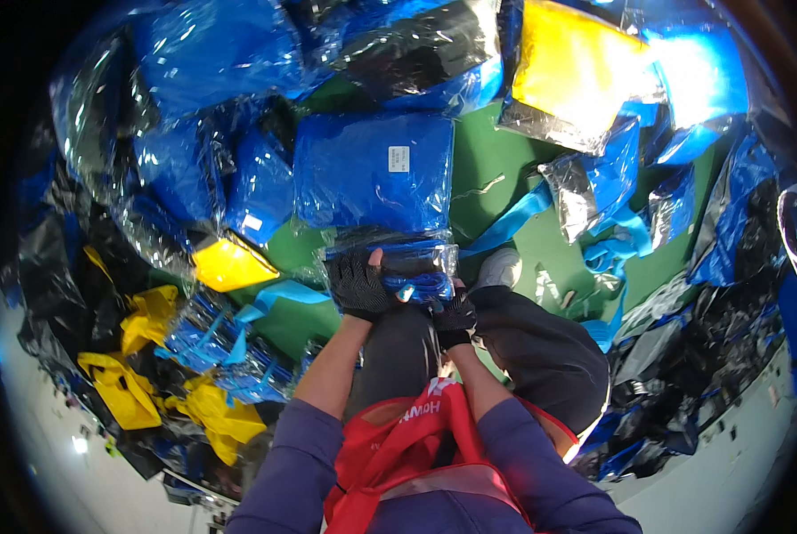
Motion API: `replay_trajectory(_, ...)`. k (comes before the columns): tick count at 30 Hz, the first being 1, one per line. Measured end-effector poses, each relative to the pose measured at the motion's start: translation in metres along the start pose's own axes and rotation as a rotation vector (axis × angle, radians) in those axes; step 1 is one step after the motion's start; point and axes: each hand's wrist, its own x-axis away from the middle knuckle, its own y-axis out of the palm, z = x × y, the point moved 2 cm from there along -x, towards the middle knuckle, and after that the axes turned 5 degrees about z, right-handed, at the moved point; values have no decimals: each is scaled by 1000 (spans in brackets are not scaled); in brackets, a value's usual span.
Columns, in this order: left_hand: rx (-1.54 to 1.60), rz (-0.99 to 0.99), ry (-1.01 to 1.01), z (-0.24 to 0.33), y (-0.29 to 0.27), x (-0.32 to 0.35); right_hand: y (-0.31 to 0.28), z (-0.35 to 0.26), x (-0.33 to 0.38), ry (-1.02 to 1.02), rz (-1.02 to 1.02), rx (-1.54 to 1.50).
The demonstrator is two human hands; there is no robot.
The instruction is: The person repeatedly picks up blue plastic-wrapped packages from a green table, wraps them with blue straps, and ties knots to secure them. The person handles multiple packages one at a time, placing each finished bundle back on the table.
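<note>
In front of my knees is a small bundle (421, 260), black and blue, in clear plastic wrap. My left hand (359, 283), in a dark dotted glove with a bare thumb tip, grips its left side. At its lower right edge is my right hand (456, 319), also gloved, with its fingers closed against the wrap; part of them is hidden. Just beyond lies a larger flat blue package (372, 173) in clear plastic, with a white label (399, 159) on its upper right part.
Green flooring (496, 160) shows between the packages. A yellow package (577, 71) lies at the far right, a smaller yellow one (231, 263) at the left. Light-blue straps (519, 216) trail on the right. Yellow pieces (118, 389) and black plastic heaps (56, 258) crowd the left side.
</note>
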Motion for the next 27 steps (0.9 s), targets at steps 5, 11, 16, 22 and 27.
replay_trajectory(5, 126, 147, -331, -5, -24, 33, -50, -113, -13, -691, 46, 313)
replay_trajectory(11, 477, 50, -1415, -22, 15, 106, -1, -154, -60, -894, -137, 526)
replay_trajectory(16, 499, 280, -1185, -38, 49, 112, 26, -131, -74, -907, -216, 556)
replay_trajectory(22, 432, 192, -1236, -51, 59, 106, 47, -131, -90, -946, -180, 579)
replay_trajectory(27, 272, 151, -1218, -47, 60, 110, 43, -143, -95, -932, -165, 553)
